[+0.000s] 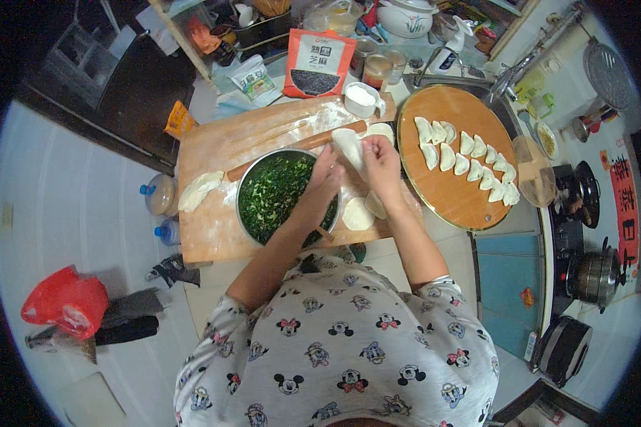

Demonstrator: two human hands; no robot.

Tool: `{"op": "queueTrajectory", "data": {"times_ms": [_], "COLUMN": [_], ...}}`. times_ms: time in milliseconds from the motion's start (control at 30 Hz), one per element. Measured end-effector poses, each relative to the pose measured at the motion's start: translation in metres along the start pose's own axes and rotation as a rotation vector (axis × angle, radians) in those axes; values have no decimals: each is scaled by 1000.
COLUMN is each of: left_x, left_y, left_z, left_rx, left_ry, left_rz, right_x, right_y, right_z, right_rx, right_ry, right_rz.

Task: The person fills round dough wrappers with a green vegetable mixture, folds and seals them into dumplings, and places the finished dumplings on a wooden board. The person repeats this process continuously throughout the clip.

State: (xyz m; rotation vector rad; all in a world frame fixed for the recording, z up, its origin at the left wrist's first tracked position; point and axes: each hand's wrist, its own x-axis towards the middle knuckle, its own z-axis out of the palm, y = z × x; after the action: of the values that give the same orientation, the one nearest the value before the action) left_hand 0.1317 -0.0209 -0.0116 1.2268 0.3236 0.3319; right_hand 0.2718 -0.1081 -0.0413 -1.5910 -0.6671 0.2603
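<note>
A folded round of white dough (348, 145) is held up above the board, just past the bowl's right rim. My right hand (380, 160) pinches its right edge between thumb and fingers. Close against its left side is my left hand (326, 173), blurred, with its fingers bent; whether they grip the dough is unclear. Beneath my left forearm, a metal bowl (239, 198) holds chopped green filling (272, 195). Flat dough wrappers (358, 214) lie near my right wrist, and another wrapper (380, 130) lies beyond my right hand. Behind the bowl rests a wooden rolling pin (320, 137).
The wooden board (208, 155) carries a dough piece (200, 191) at left and a cup of flour (361, 100) at the back. To the right, a round wooden board (432, 189) bears rows of folded dumplings (447, 156). A red-and-white bag (320, 63) and glass jars (377, 71) stand behind.
</note>
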Motion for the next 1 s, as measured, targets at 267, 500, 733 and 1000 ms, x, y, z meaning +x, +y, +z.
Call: {"op": "queueTrajectory", "data": {"times_ms": [267, 500, 733, 1000], "left_x": [-6, -25, -43, -60], "left_y": [15, 34, 44, 51], "left_z": [-2, -23, -41, -53], "left_rx": [-488, -635, -536, -308], "left_ry": [-39, -150, -180, -153], "left_rz": [54, -10, 3, -74], "right_x": [-21, -23, -33, -48], "right_y": [-78, -95, -116, -121], "right_z": [2, -14, 1, 23], "right_rx": [132, -237, -347, -504], "right_ry": [-215, -375, -527, -472], "right_rz": [-48, -494, -611, -750]}}
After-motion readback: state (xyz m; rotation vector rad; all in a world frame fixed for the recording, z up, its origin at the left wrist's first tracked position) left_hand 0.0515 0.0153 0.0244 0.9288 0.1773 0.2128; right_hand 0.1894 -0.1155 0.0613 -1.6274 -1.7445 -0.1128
